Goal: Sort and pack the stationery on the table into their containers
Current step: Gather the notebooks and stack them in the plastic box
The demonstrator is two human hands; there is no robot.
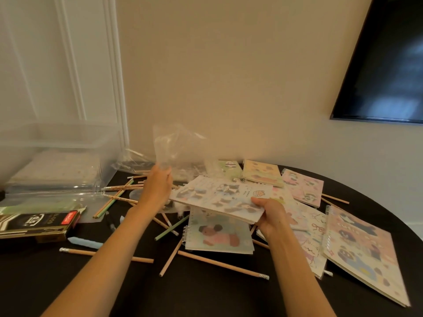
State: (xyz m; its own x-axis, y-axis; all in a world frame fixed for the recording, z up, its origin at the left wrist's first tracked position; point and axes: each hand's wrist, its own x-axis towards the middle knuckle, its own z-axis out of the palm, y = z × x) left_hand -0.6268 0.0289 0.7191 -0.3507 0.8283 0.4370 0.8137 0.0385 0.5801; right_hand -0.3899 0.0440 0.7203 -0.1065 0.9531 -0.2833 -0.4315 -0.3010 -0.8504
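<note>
My right hand (270, 216) grips a thin stack of cartoon-printed notebooks (219, 197) by its right edge, lifted just above the table. My left hand (158, 186) pinches a clear plastic bag (180, 147) by its lower corner, so the bag stands up above the table behind the stack. Under the lifted stack lies a ring-bound notebook with a bear picture (219, 236). More notebooks (359, 250) spread over the right side. Several wooden pencils (222, 264) lie scattered across the dark table (68, 282).
A clear plastic bin (55, 161) stands at the back left. In front of it lies a black-and-gold pen box (39, 225) and a pale blue eraser (84, 243). A dark screen (386, 65) hangs on the wall at right. The table's round edge curves along the right.
</note>
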